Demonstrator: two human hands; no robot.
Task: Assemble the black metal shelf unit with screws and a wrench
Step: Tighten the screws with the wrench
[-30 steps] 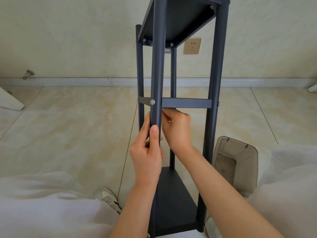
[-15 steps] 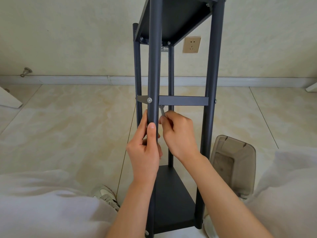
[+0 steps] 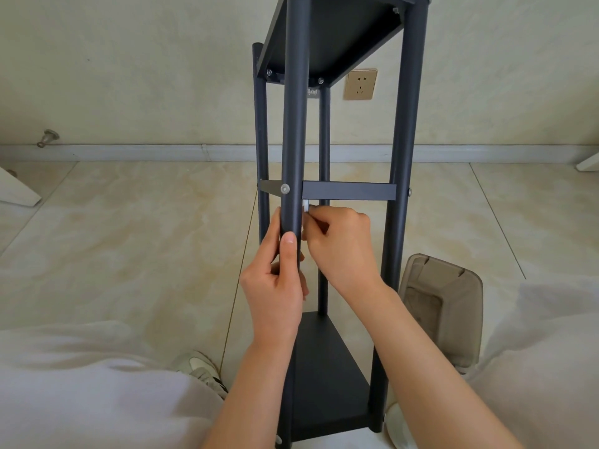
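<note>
The black metal shelf unit stands upright on the floor between my knees, with a top shelf, a middle shelf seen edge-on and a bottom shelf. A silver screw sits in the near left post at the middle shelf. My left hand grips that post just below the screw, thumb up along its front. My right hand pinches a small silver wrench right behind the post, under the middle shelf's edge. Most of the wrench is hidden by the post and fingers.
A translucent grey plastic bin lies on the tiled floor right of the shelf. My white-clad knees fill the lower corners, with a shoe by the left one. A wall socket and a baseboard are behind.
The silver wrench came into sight at my right fingertips, under the middle shelf beside the post. My left hand has kept its grip on the post.
</note>
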